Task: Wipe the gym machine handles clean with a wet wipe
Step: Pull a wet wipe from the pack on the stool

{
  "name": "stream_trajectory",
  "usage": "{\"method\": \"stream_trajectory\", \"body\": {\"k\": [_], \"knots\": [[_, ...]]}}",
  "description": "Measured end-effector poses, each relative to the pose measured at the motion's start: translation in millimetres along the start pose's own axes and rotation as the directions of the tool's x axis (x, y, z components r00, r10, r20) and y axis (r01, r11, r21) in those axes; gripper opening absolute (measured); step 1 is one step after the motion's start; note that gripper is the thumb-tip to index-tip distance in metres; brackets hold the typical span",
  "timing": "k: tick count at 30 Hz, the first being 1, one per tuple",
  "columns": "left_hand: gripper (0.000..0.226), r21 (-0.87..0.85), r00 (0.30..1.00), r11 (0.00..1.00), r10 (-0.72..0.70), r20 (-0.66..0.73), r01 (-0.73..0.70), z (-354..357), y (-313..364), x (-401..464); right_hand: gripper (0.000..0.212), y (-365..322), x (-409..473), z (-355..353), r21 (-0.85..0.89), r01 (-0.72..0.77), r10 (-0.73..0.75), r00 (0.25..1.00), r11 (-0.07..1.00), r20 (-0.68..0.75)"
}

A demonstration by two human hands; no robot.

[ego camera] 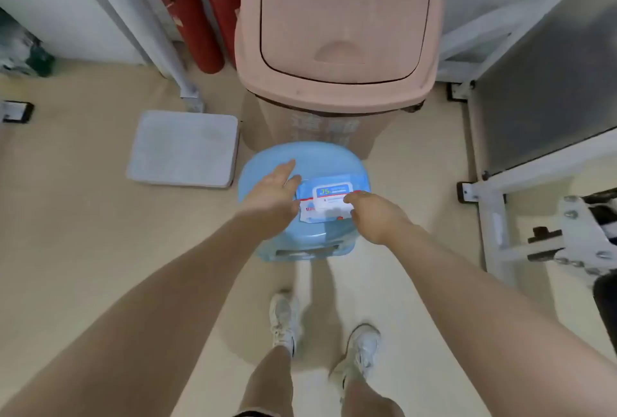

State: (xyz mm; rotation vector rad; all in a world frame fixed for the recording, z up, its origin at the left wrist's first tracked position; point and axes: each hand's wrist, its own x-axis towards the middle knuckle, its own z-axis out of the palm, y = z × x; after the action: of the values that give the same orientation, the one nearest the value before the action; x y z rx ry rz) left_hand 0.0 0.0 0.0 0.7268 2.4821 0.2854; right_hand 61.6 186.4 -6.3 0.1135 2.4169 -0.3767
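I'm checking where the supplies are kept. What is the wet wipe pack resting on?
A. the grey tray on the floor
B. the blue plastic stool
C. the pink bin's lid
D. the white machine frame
B: the wet wipe pack lies on the seat of the blue plastic stool, in front of the pink bin, with both hands at the pack.
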Motion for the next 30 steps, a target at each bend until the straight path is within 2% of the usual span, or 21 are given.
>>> {"method": "stream_trajectory", "body": {"k": [3, 7, 10, 12, 16, 19, 21, 23, 24, 26, 27, 28, 29, 30], "knots": [[0.043, -0.108, 0.999, 0.994, -0.019, 0.042, 0.024, 31.0, -6.4, 34.2, 0.036, 2.8, 40.5, 14.9, -0.044, -0.016, 0.012, 0.997, 0.999, -0.077], [0.035, -0.187, 0.995, 0.980, -0.049, 0.091, 0.065, 77.1, -14.1, 71.9, 0.038, 19.1, 89.5, 39.6, -0.077, 0.094, -0.099, 0.992, 0.993, -0.075], [0.044, -0.261, 0.987, 0.955, -0.120, 0.106, 0.144, 106.1, -19.5, 93.8, 0.042, 34.8, 119.4, 59.6, -0.115, 0.162, -0.167, 0.985, 0.980, -0.038], [0.053, -0.306, 0.975, 0.929, -0.174, 0.138, 0.209, 121.5, -22.0, 102.3, 0.054, 43.7, 132.4, 71.9, -0.183, 0.180, -0.189, 0.982, 0.967, -0.028], [0.061, -0.197, 0.964, 0.950, -0.215, 0.156, 0.243, 138.2, -21.9, 105.9, 0.063, 53.7, 145.6, 76.2, -0.280, 0.246, -0.271, 0.961, 0.928, -0.052], [0.054, -0.165, 0.957, 0.945, -0.266, 0.116, 0.282, 144.1, -18.4, 108.5, 0.051, 55.5, 149.7, 67.9, -0.358, 0.387, -0.451, 0.885, 0.849, -0.113], [0.054, -0.153, 0.953, 0.942, -0.285, 0.104, 0.299, 145.4, -16.4, 111.6, 0.040, 55.6, 148.7, 54.6, -0.350, 0.413, -0.470, 0.878, 0.841, -0.094], [0.054, -0.154, 0.950, 0.939, -0.296, 0.096, 0.308, 145.5, -14.7, 112.8, 0.038, 60.2, 152.5, 43.8, -0.262, 0.282, -0.323, 0.938, 0.923, -0.126], [0.053, -0.149, 0.950, 0.939, -0.299, 0.089, 0.309, 145.6, -13.5, 112.2, 0.037, 60.7, 154.2, 39.6, -0.219, 0.188, -0.239, 0.942, 0.957, -0.234], [0.051, -0.138, 0.950, 0.940, -0.305, 0.068, 0.312, 147.9, -11.4, 109.6, 0.029, 63.0, 159.4, 36.6, -0.058, 0.001, -0.027, 0.897, 0.998, -0.442], [0.050, -0.137, 0.950, 0.941, -0.307, 0.052, 0.311, 150.0, -10.6, 107.5, 0.023, 62.0, 160.5, 37.7, 0.126, -0.058, 0.112, 0.866, 0.990, -0.487], [0.051, -0.140, 0.953, 0.942, -0.302, 0.032, 0.304, 152.3, -9.8, 105.1, 0.018, 60.8, 161.4, 40.8, 0.343, -0.061, 0.232, 0.844, 0.937, -0.483], [0.052, -0.143, 0.956, 0.946, -0.292, 0.011, 0.290, 154.8, -8.9, 102.6, 0.015, 59.4, 160.9, 43.5, 0.514, -0.013, 0.288, 0.841, 0.858, -0.458], [0.054, -0.148, 0.961, 0.951, -0.277, -0.007, 0.273, 157.6, -8.0, 100.4, 0.012, 57.4, 159.2, 46.3, 0.572, 0.051, 0.260, 0.855, 0.818, -0.449]]}}
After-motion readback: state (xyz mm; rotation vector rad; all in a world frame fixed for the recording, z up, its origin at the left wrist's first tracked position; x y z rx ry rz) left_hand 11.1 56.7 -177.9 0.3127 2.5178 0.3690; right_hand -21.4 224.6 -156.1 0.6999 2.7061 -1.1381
